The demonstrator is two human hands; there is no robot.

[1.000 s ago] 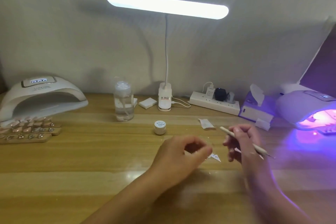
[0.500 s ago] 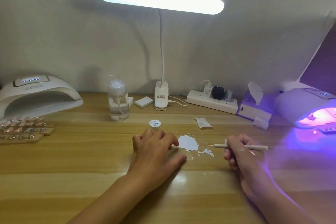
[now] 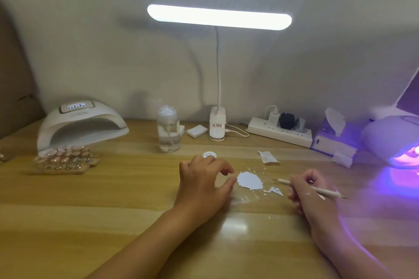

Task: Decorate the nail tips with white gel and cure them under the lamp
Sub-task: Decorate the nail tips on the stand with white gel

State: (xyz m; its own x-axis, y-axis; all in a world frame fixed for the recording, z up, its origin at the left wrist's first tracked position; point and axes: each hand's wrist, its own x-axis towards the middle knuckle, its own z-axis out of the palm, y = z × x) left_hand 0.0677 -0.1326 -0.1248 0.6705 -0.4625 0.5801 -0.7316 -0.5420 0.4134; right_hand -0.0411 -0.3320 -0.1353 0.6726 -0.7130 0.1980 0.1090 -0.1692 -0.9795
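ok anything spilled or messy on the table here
Yes: a white gel patch lies smeared on the wooden table between the left hand and right hand, small flecks scattered round it. A white smear also marks the right hand's back.

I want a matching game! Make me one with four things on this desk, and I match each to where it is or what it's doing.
Things
1. dotting tool
2. white gel patch
3. nail tips
4. right curing lamp

Places or states
A. glowing purple
B. lined up in front of the left curing lamp
C. held in the right hand
D. spread on the table, just right of the left hand

Pairs: 1-C, 2-D, 3-B, 4-A
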